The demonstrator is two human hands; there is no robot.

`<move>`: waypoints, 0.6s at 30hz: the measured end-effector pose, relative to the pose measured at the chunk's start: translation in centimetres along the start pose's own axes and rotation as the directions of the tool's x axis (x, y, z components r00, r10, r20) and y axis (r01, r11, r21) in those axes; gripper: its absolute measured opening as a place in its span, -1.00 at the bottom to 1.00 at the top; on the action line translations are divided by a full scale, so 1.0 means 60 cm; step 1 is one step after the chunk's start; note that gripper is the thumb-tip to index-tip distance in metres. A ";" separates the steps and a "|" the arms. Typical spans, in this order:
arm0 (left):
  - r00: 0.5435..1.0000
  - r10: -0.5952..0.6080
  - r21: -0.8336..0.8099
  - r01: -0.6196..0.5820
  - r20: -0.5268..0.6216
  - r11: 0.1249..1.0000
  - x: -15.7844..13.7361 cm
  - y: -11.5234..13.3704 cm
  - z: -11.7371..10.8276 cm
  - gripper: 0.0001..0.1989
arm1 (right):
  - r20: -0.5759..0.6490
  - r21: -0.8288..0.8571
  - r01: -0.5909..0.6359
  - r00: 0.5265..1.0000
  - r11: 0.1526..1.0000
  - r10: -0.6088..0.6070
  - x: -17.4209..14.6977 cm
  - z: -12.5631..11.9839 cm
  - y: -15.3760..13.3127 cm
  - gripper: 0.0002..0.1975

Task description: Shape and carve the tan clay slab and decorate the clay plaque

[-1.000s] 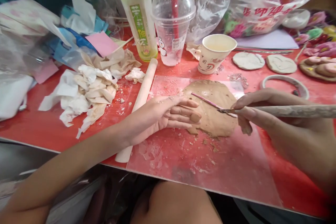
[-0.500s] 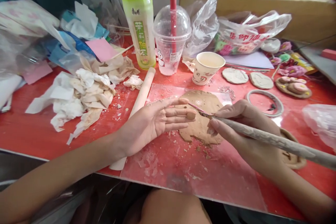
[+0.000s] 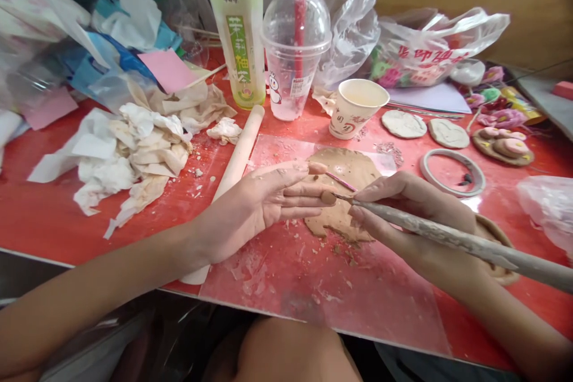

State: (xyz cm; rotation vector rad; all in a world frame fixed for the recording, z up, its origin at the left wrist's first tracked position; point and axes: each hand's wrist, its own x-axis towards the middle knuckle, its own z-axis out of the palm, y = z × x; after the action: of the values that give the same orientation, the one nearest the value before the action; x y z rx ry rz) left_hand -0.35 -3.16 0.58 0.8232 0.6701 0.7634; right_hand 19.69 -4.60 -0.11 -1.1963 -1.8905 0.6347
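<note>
My left hand (image 3: 273, 194) is held palm up with its fingers stretched out. A small round piece of brown clay (image 3: 328, 197) rests at its fingertips. Pinched in my right hand (image 3: 412, 209) is a long clay-smeared modelling tool (image 3: 443, 236), its thin dark tip touching or very near that piece. A rolled-out sheet of brown clay (image 3: 347, 162) with ragged edges lies below both hands on a clear plastic mat (image 3: 322, 295). Beside the tool's tip shows a thin pink stick (image 3: 341, 182); whether it lies on the clay I cannot tell.
A rolling pin (image 3: 239, 152) lies left of the mat, near crumpled tissues (image 3: 134, 149). Behind stand a tea bottle (image 3: 242, 42), a domed plastic cup (image 3: 290, 80) and a paper cup (image 3: 356, 116). To the right are a tape roll (image 3: 478, 179) and clay discs (image 3: 403, 124).
The tool's tip has moved down to the small clay piece on my left fingertips. The camera view has shifted slightly; my left hand stays stretched out.
</note>
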 end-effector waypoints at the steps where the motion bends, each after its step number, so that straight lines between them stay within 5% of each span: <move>1: 1.000 0.000 0.003 0.000 0.000 1.000 0.000 0.000 0.000 -0.62 | -0.002 -0.009 0.001 1.000 1.000 -0.001 0.000 -0.001 0.000 -0.93; 18: 1.000 0.022 0.021 -0.022 0.011 1.000 -0.002 -0.001 0.001 -0.68 | 0.006 -0.030 -0.037 0.999 0.999 0.037 -0.002 -0.003 0.000 -0.91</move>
State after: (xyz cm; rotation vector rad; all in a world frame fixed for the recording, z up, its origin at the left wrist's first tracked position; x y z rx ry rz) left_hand -0.33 -3.30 0.59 0.8552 0.6613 0.7720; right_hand 19.85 -4.70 -0.04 -1.2525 -1.8928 0.6329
